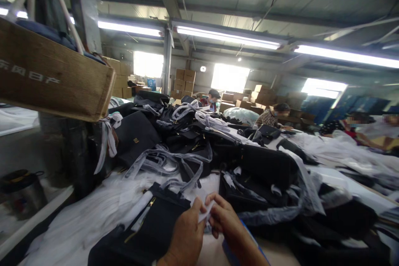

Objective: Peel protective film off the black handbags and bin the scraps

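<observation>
In the head view, both of my hands meet low in the middle, closed on a small white strip (205, 215) that could be paper or thin plastic. My left hand (187, 232) pinches one side of it between thumb and fingers. Fingers of my right hand (226, 218) grip the other side. Just left of my hands lies a black handbag (152, 220) with gold zips. A strap wrapped in clear plastic (193, 166) curves over the table behind them. Something blue (249, 232) shows partly beneath my right forearm.
Black bags with plastic-wrapped straps pile up ahead (187, 137) and at right (268, 166). White sheeting (102, 203) covers the left. A brown tote bag (52, 70) hangs at upper left. A steel cup (23, 193) stands below it. Several people sit farther back, near cartons (183, 81).
</observation>
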The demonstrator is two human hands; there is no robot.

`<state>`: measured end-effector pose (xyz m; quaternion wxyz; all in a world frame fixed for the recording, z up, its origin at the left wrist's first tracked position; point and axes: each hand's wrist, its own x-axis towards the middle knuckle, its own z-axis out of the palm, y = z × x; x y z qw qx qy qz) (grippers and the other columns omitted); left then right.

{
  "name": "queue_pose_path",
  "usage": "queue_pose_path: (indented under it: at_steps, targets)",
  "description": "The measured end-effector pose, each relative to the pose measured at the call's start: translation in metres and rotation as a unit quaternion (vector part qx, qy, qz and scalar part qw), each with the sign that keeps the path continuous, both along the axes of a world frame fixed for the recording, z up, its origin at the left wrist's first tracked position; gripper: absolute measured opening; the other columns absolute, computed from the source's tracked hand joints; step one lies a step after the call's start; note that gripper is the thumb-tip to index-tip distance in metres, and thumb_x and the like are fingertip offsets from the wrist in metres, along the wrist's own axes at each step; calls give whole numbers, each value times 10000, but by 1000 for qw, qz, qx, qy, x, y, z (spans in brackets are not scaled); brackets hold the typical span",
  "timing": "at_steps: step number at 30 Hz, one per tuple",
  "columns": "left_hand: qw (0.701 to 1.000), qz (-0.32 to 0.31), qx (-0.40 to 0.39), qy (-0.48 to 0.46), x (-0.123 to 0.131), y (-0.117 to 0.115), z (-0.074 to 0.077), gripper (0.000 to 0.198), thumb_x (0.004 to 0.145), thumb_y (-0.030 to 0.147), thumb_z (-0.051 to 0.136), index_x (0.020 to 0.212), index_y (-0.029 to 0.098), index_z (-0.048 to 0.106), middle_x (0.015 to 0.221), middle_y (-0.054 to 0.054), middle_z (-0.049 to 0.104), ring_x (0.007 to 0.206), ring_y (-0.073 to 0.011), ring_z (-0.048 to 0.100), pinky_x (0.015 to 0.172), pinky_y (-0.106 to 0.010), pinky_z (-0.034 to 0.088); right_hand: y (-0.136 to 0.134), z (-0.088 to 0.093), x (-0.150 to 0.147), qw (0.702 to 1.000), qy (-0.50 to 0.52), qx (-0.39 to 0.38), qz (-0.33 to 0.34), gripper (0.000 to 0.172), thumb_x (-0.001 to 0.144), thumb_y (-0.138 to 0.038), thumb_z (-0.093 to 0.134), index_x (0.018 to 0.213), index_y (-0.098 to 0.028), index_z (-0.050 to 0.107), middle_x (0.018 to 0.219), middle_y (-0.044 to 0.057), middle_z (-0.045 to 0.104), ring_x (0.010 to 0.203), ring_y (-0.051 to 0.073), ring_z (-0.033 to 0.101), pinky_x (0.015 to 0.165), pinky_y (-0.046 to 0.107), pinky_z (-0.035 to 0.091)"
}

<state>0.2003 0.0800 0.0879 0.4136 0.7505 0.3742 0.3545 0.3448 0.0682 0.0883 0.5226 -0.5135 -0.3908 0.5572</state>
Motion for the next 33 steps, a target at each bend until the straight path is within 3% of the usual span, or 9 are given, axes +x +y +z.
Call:
queue_pose_path:
  at_steps: [4,9,15,18,20,23,25,28,33]
  targets:
    - [996,-38,63,46,-5,1,-4,195,867,141,426,1005,210,545,961,-85,701,891,-228,649,741,-291,419,-8,2,1,1000,20,-10,-3,216,661,-282,572,853,-210,503,433,-79,528,286,37,273,275,144,342]
    - [995,-59,65,47,-8,3,-3,197,851,119,425,976,212,545,965,-81,702,906,-224,656,768,-288,449,-23,4,8,993,110,16,27,327,703,-295,597,999,-166,542,572,-8,612,378,54,380,388,191,452]
    - [988,-111,97,53,-7,7,-16,259,819,128,441,1045,197,545,997,-126,680,942,-265,654,808,-331,476,-24,-17,11,995,86,53,23,385,801,-462,679,1016,-176,536,574,-40,568,372,38,332,385,196,445]
    - [986,-157,39,31,-12,9,-16,333,765,163,556,1092,210,516,1082,-131,665,1006,-287,640,855,-353,466,-25,-24,14,994,70,83,18,378,794,-428,719,1019,-184,538,607,-58,541,408,33,336,423,194,460]
    - [973,-218,-67,-27,-14,13,-13,344,789,265,597,1108,209,479,1102,-132,667,993,-281,650,854,-360,470,-29,-22,15,994,48,97,17,373,816,-441,700,1032,-182,539,609,-65,514,433,40,354,450,204,472]
    - [924,-232,-271,-135,-12,20,-7,480,835,556,536,1126,190,424,966,-135,700,829,-256,691,757,-362,489,-35,-13,13,992,2,120,28,343,859,-447,650,1042,-182,533,622,-66,494,455,51,385,466,213,468]
    - [900,-217,-345,-157,-8,22,-3,609,785,667,540,1117,166,441,842,-121,697,695,-229,679,646,-323,467,-38,-3,10,988,-42,144,37,305,892,-435,606,1058,-193,525,662,-60,498,479,59,424,474,210,458]
    - [901,-242,-334,-134,-3,17,1,543,771,639,587,935,122,560,754,-90,653,584,-156,603,557,-260,397,-44,9,5,979,-122,160,23,261,928,-381,543,1129,-221,496,701,-63,498,496,67,473,464,197,453]
    - [949,-196,-238,-63,-3,3,-5,456,804,608,564,789,152,575,637,12,537,514,-119,517,487,-229,374,-54,6,0,976,-165,141,6,268,895,-261,520,1158,-243,473,689,-75,535,413,60,466,407,192,464]
